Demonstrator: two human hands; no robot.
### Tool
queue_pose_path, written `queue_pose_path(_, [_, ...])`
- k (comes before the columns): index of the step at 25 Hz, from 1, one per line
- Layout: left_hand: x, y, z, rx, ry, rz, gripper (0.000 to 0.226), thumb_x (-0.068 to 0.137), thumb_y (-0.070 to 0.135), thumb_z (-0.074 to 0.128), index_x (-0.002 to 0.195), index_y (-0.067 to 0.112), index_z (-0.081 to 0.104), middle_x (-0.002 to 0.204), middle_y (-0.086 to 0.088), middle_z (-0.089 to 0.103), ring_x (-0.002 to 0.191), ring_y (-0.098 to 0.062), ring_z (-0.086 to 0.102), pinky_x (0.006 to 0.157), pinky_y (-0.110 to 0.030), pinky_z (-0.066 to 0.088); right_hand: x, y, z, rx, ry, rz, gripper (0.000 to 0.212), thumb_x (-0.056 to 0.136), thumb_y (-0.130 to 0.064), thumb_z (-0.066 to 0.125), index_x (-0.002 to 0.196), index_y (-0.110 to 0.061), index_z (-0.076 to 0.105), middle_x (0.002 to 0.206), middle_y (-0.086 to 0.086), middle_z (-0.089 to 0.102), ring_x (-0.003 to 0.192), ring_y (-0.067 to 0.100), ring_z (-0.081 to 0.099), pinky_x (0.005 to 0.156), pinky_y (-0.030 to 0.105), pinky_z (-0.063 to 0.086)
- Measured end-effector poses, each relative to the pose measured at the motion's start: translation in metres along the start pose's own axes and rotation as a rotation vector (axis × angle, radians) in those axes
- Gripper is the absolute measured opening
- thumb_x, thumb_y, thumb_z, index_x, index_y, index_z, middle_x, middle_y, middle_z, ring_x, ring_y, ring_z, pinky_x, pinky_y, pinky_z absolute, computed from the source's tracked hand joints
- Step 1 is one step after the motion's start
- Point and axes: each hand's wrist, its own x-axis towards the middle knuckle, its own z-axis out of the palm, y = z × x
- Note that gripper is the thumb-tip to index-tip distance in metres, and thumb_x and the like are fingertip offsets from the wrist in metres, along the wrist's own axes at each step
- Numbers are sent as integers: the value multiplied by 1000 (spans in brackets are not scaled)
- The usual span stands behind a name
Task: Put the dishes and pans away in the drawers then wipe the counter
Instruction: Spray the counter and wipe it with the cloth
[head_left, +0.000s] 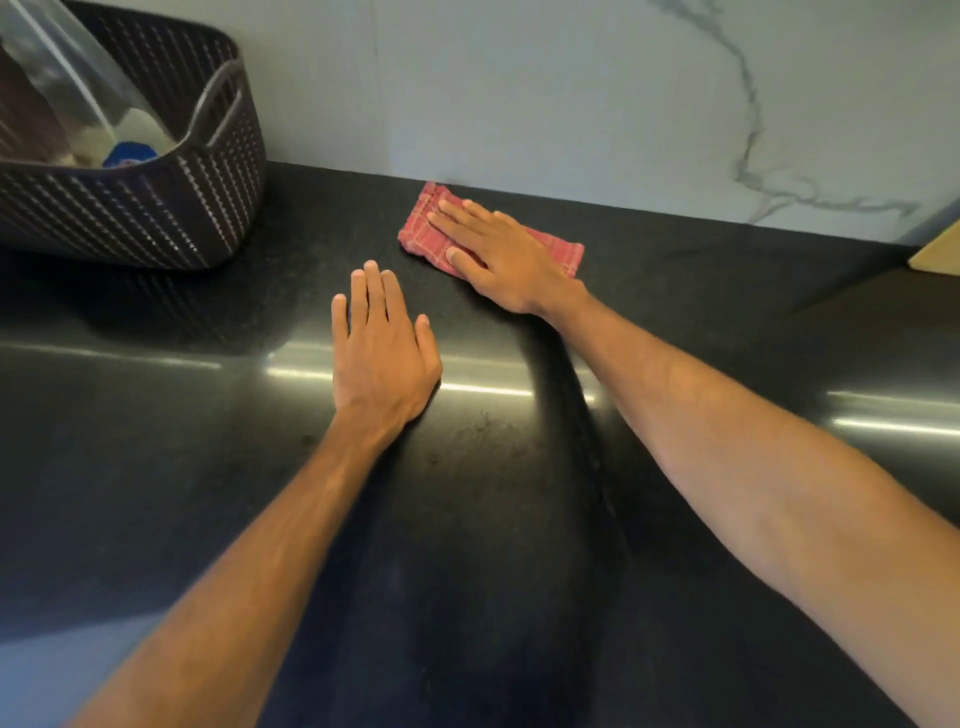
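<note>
A glossy black stone counter (493, 519) fills the scene, meeting a white marble-veined backsplash (571, 93) at the far edge. A dark woven plastic basket (171, 208) sits far left, holding clear bags. The left hand (382, 343) lies flat on the counter, fingers straight and together. The right hand (498, 254) presses with straight, slightly spread fingers on a folded red checked cloth (423, 228), near the backsplash
</note>
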Motion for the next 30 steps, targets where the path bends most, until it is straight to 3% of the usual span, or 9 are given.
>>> queue_pose_path(6, [3,0,0,19,-4,9,67,105,39,29,160,2,17,168,-16,12,157,-28,10,127,-48,11,14,46,-11,52,21,-7,58,106,-54,29,161,-35,30,168,-12,27,157,15,18,127,44,16])
queue_pose_path(13, [-22,19,0,15,-24,-3,64,108,37,23,160,2,15,168,-18,10,156,-31,9,127,-49,11,-95,86,-13,-20,112,258,60,108,-51,22,163,-27,24,171,-6,17,159,20,13,127,50,18])
queue_pose_path(18, [-60,58,6,12,-58,37,63,107,35,24,160,4,16,168,-18,11,156,-32,10,126,-49,13,-209,33,5,-77,65,199,59,110,-48,20,164,-27,20,172,-7,14,159,19,11,126,48,20])
queue_pose_path(22, [-85,77,3,-55,-124,103,61,107,36,27,162,11,14,170,-13,7,157,-28,4,128,-46,9,-303,-29,17,-72,28,95,58,110,-47,21,165,-29,15,172,-8,10,159,13,2,128,41,13])
queue_pose_path(25, [-121,94,3,-88,-130,219,58,108,36,27,162,16,16,170,-11,7,157,-25,4,128,-46,9,-372,-65,23,-53,-7,132,57,112,-46,21,165,-30,9,173,-11,3,159,9,-6,129,41,9])
queue_pose_path(30, [-163,109,0,-82,-170,259,58,108,36,25,162,18,15,170,-13,5,157,-28,1,128,-47,8,-440,-84,34,-29,-2,193,56,112,-45,25,165,-34,9,172,-16,3,159,8,-6,129,43,13])
